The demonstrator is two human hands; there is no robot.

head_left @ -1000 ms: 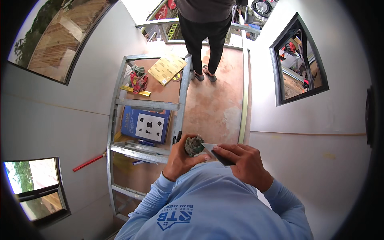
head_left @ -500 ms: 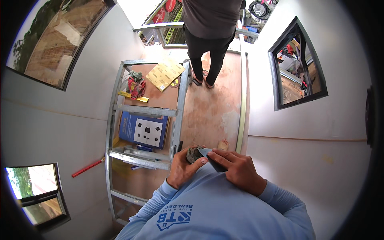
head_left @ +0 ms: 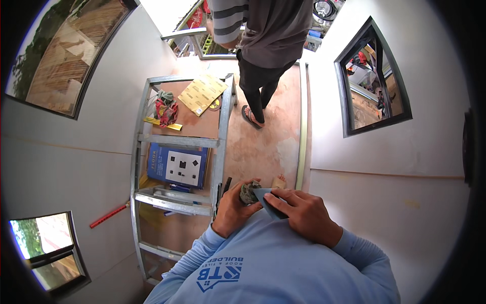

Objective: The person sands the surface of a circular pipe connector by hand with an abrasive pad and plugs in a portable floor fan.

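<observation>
My left hand [head_left: 232,212] is curled round a crumpled, mottled green-grey lump [head_left: 248,193] that looks like a wadded rag. In my right hand [head_left: 311,218], a flat blue-grey plate [head_left: 262,196] with a pointed corner is held, scraper-like, the fingers lying along its upper face. The plate's tip meets the lump close to my left thumb. Both hands are in front of my chest. My palms hide the lump's underside and part of the plate.
A metal ladder [head_left: 217,152] lies left of my hands. Between its rails are a blue box [head_left: 158,164], a yellow sheet [head_left: 202,95] and a red-grey cloth [head_left: 166,111]. A red bar [head_left: 109,217] lies farther left. Ahead stands another person [head_left: 276,40]. Walls with windows [head_left: 374,81] flank me.
The other person has turned and stepped, one foot now nearer, with a striped sleeve in view. My hands keep their grips; the plate has tilted a little against the lump.
</observation>
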